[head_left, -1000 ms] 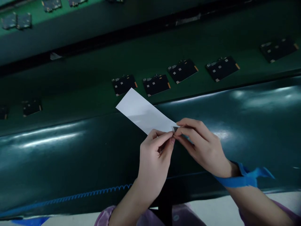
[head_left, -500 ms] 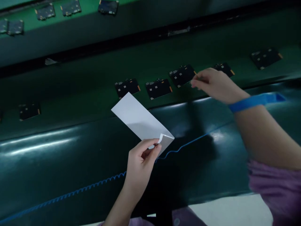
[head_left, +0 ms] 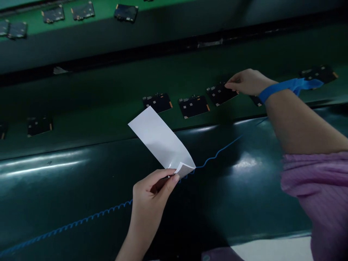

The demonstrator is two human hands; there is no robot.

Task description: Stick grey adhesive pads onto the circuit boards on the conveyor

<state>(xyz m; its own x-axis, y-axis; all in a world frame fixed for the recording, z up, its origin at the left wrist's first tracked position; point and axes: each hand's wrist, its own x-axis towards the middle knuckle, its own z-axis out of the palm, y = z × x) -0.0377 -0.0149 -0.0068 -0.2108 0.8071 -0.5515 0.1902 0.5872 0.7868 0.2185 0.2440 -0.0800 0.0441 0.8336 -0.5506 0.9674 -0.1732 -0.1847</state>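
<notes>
My left hand (head_left: 152, 188) pinches the near corner of a white rectangular sheet (head_left: 159, 139), whose corner layer curls up at the fingertips. My right hand (head_left: 246, 82) is stretched out over the green conveyor belt (head_left: 95, 98), fingertips pressed together on the edge of a dark circuit board (head_left: 220, 93). A blue wrist strap (head_left: 282, 88) circles my right wrist, and its coiled blue cord (head_left: 81, 221) trails across the dark front ledge. Two more boards (head_left: 193, 106) (head_left: 157, 102) lie to the left of the touched one.
Another board (head_left: 319, 73) lies on the belt to the right and one (head_left: 39, 125) to the far left. A second belt at the top carries several boards (head_left: 81, 11). A shiny dark green ledge (head_left: 67, 181) runs between me and the belt.
My right hand let go of the sheet's corner and reached out to a board on the belt. The left hand keeps the sheet, now lower. The boards have drifted right.
</notes>
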